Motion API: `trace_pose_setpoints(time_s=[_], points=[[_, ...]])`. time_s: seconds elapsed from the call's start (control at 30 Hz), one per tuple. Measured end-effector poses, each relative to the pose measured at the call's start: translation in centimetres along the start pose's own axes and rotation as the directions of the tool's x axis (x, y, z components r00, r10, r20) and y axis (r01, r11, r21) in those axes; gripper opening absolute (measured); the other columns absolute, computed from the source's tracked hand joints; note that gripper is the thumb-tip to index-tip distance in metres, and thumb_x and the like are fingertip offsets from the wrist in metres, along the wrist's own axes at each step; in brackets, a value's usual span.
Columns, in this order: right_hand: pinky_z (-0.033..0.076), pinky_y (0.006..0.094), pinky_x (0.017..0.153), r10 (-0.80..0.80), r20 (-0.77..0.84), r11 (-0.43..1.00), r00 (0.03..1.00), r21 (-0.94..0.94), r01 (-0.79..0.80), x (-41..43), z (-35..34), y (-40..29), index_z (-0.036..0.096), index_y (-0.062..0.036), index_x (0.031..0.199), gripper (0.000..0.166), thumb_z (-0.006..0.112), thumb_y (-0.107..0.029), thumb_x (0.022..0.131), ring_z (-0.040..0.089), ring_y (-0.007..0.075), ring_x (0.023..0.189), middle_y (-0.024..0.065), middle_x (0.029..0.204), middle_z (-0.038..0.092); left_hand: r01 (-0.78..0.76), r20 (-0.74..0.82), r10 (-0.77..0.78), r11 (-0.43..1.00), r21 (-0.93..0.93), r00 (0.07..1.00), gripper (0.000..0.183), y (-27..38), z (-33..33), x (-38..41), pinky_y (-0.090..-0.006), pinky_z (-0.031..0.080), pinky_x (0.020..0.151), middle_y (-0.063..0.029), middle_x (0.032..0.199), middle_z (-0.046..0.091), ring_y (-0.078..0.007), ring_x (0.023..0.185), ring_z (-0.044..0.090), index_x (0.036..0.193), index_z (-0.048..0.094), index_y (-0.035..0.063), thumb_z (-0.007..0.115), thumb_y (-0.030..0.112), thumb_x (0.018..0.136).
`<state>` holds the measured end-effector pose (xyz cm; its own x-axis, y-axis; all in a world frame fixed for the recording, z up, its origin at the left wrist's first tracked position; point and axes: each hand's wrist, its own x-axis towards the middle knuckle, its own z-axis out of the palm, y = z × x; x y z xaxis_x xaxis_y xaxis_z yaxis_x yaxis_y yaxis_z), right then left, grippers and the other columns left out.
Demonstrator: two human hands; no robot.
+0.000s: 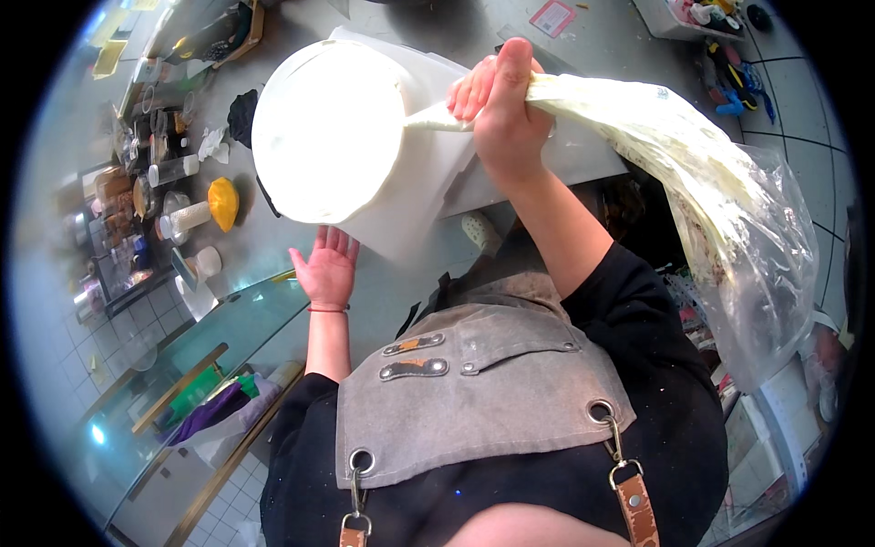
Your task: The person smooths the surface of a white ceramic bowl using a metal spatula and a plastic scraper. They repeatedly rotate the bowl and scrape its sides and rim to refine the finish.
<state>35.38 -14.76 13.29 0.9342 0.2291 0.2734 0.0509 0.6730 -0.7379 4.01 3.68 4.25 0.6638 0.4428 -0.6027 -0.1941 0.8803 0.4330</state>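
Note:
A round, bright white cake-like form fills the upper middle; overexposure hides its surface detail. Beside and beneath it spreads a pale translucent sheet or board. My right hand grips a clear plastic piping bag holding pale cream. The bag's narrow end points left and meets the right rim of the white form. Its loose, cream-smeared tail drapes down to the right over my forearm's far side. My left hand is palm up, thumb spread, its fingertips at the form's lower edge; whether they touch it is unclear.
A yellow piping bag or cloth, a clear tube and several jars crowd the left of the grey worktop. A glass panel runs at lower left. A white bin stands top right. A pink-edged card lies at the back.

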Motion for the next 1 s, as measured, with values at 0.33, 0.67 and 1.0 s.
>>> trace_pose_setpoints(time_s=[0.33, 0.67, 1.0], points=[[0.046, 0.0265, 0.048, 0.004, -0.004, 1.0, 1.0, -0.021, -0.004, 0.1, 0.1, -0.3, 0.042, -0.0082, 0.064, 0.05, 0.041, -0.037, 0.104, 0.043, 0.0083, 0.04, -0.0002, 0.045, 0.042, 0.037, 0.214, -0.028, 0.998, -0.04, 0.976, 0.088, 1.1, 0.4, 0.6, -0.0463, 0.024, 0.114, -0.0145, 0.146, 0.043, -0.0306, 0.136, 0.038, 0.144, 0.033, 0.0008, 0.019, 0.071, 0.093], [0.045, 0.0287, 0.05, 0.014, 0.023, 0.993, 1.0, -0.116, -0.011, 0.2, 0.0, -0.5, 0.04, -0.0103, 0.061, 0.053, 0.036, -0.04, 0.105, 0.043, 0.0109, 0.042, 0.001, 0.047, 0.044, 0.045, -0.042, -0.038, 0.982, 0.183, 0.998, 0.099, 0.6, 2.7, -0.1, -0.0502, 0.018, 0.116, -0.0153, 0.156, 0.026, -0.0347, 0.141, 0.025, 0.151, 0.02, -0.0003, 0.014, 0.077, 0.089], [0.045, 0.0274, 0.05, 0.008, 0.025, 0.989, 1.0, -0.145, -0.004, 0.7, 0.0, -0.4, 0.04, -0.01, 0.059, 0.055, 0.035, -0.039, 0.105, 0.043, 0.01, 0.042, 0.0004, 0.047, 0.044, -0.057, -0.193, 0.088, 0.986, 0.158, 0.977, 0.095, 1.2, 2.0, 0.4, -0.0551, 0.015, 0.116, -0.0155, 0.154, 0.031, -0.031, 0.142, 0.028, 0.15, 0.025, 0.0037, 0.014, 0.076, 0.09]])
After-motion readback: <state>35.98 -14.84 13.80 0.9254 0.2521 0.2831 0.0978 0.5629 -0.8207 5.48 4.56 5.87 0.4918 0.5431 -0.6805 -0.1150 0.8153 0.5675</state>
